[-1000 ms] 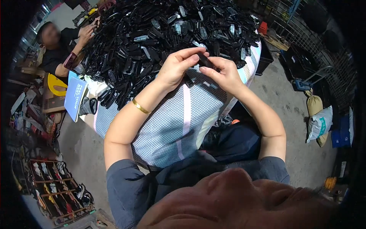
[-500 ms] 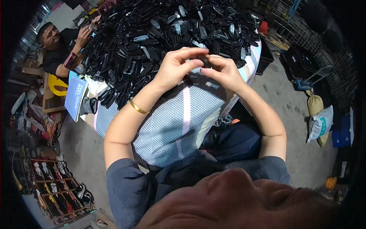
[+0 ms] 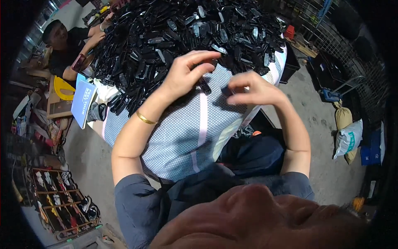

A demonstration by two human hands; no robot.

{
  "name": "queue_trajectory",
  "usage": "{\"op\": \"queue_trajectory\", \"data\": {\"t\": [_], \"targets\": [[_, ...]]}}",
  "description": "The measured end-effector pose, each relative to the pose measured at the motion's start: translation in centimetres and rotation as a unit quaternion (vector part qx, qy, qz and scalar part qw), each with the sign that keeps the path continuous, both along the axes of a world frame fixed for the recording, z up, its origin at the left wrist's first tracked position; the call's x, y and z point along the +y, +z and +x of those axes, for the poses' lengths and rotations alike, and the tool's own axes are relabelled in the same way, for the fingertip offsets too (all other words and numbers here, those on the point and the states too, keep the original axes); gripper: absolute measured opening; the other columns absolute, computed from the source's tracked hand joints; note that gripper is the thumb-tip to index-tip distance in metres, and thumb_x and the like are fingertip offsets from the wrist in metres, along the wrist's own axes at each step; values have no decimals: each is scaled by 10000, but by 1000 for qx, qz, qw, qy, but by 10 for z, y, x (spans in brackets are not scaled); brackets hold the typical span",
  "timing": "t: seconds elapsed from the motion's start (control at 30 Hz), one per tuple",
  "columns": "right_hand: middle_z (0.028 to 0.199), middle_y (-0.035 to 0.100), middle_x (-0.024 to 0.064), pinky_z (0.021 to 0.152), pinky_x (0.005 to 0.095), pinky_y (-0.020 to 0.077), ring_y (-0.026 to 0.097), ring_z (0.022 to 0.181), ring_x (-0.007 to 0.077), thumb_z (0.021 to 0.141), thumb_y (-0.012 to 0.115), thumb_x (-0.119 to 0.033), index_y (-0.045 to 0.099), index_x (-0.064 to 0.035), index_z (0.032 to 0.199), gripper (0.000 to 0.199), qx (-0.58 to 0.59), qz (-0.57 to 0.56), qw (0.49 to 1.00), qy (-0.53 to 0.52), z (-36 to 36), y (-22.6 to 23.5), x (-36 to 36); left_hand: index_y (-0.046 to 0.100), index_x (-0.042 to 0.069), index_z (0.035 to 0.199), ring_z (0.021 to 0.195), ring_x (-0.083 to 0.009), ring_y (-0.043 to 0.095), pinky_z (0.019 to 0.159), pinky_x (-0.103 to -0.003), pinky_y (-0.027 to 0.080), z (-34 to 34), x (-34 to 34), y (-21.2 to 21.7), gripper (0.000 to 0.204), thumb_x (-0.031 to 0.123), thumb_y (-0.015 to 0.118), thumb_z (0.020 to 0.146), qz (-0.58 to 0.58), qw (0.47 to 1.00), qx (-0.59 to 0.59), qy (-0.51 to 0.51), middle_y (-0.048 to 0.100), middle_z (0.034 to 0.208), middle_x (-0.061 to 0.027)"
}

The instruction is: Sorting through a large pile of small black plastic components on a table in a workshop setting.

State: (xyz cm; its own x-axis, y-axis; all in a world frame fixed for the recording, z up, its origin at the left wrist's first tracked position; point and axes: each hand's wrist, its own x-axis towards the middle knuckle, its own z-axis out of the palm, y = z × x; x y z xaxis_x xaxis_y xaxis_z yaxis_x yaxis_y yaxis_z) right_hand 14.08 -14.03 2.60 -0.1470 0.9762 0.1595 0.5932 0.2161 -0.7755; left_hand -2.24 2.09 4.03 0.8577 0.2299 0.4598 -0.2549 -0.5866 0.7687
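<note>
l. hand [image 3: 184, 75] grip: can't tell. r. hand [image 3: 258, 88], its 4 o'clock, pinching dark pc [image 3: 226, 91]; slack hold may drop it.

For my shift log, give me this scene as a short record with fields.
Main items: pile of glossy black oblong pieces
Surface: grey dotted cloth with pale pink stripes
Left hand: bare, at the pile's near edge; grip unclear
Right hand: bare, blurred, small dark object at its fingers; grip unclear
Loose item: short black oblong piece on the cloth
Nearby: person in dark clothing, at the pile's left side
</note>
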Motion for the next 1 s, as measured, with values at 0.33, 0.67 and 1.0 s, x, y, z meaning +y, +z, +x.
{"op": "queue_trajectory", "data": {"t": [0.33,0.67,1.0], "targets": [[695,620,111,585,308,460,603,638,201,714,710,-205,634,-4,854,257,-100,-170,970,138,0,4,-13,604,22,948,990,-249,488,844,-375,384,-7,-5,-34,245,93,624,715,429,892,139,-12,587,1005,-77],[785,650,131,653,356,498,636,745,283,765,630,-232,636,-56,951,256,-316,209,849,-368,56,23,95,551,-1,993,878,-292,536,760,-369,458,-14,-37,-54,261,105,603,760,278,954,13,-110,534,972,-126],[891,638,146,741,419,479,604,863,321,713,644,-232,549,-61,1043,384,-399,139,778,-464,73,32,162,569,3,991,807,-297,560,704,-366,471,-14,-36,-58,255,88,617,755,188,979,9,-79,529,919,-127]]}}
